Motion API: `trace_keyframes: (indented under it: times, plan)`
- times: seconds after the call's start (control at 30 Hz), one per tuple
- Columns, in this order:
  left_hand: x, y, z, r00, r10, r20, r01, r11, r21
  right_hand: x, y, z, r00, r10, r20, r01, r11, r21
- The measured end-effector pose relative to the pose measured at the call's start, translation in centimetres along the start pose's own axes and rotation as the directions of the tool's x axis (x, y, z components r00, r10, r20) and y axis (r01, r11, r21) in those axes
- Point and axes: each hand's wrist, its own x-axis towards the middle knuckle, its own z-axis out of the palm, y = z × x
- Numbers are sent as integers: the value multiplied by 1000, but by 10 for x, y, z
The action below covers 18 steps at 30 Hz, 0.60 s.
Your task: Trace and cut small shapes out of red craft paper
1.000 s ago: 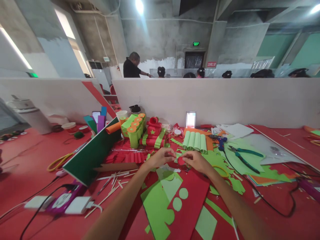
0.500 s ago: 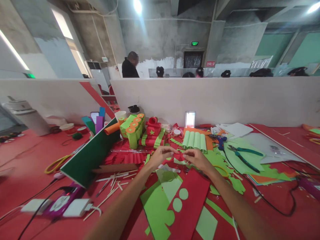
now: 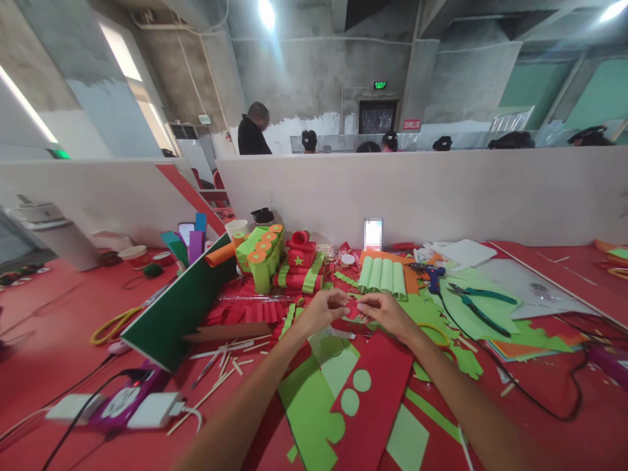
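My left hand [image 3: 322, 310] and my right hand [image 3: 385, 310] meet over the middle of the table. Their fingertips pinch a small red piece [image 3: 353, 307], which looks like craft paper or foam; its exact shape is partly hidden by the fingers. Below the hands lies a red sheet [image 3: 387, 373] with pale green discs [image 3: 362, 381] on it. Under that sheet are cut green sheets [image 3: 307, 399]. Just beyond my right hand, several pale green rolled tubes [image 3: 383, 276] stand side by side.
Green-handled pliers [image 3: 483, 304] and a blue glue gun [image 3: 434, 278] lie at the right. A red and green paper model [image 3: 299, 265] stands behind my left hand. At left are a dark green board [image 3: 181, 307], thin sticks [image 3: 223, 366] and a purple power strip [image 3: 125, 399].
The fingers have shifted slightly around the small red piece, and more of it shows between them. My left fingertips sit a little lower. The view has moved slightly.
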Motion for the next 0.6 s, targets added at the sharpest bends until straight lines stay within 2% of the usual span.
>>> trace_keyframes:
  times: [0.37, 0.6]
  plan:
    - [1, 0, 6, 999, 31, -40, -33, 999, -39, 3, 12, -1, 1000, 11, -6, -10, 993, 120]
    - [-1, 4, 9, 997, 25, -76, -27, 999, -29, 5, 15, -2, 999, -14, -52, 18, 996, 83]
